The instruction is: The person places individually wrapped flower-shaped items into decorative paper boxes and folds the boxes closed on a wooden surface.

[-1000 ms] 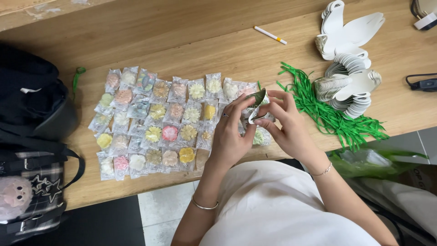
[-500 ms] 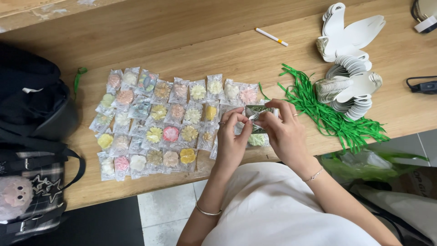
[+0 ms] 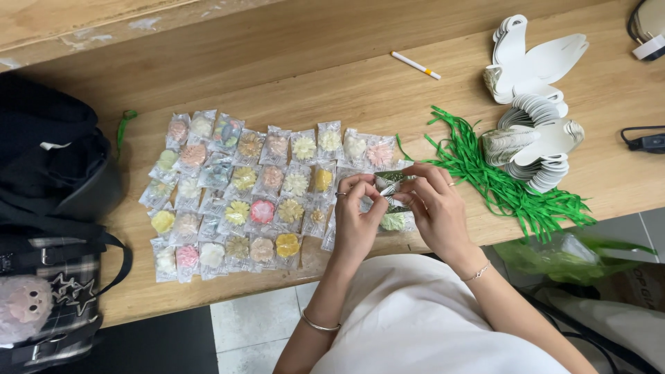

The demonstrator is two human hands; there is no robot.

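We pinch a small clear packet [image 3: 390,181] with a green piece inside, between 2 hands.

Our left hand [image 3: 359,218] and right hand [image 3: 436,208] both grip it with fingertips, just above the tabletop [image 3: 332,90], at the right end of the rows of wrapped flower pieces [image 3: 256,190]; green strips [image 3: 499,180] and white card stacks [image 3: 533,138] lie right.

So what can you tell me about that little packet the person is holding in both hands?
The small packet is a clear, crinkly plastic wrapper with something green inside; its exact shape is hidden by fingers. The left hand and right hand pinch it from either side, holding it just above the wooden table, at the right end of the rows of similar wrapped flower-shaped pieces, beside the pile of green strips.
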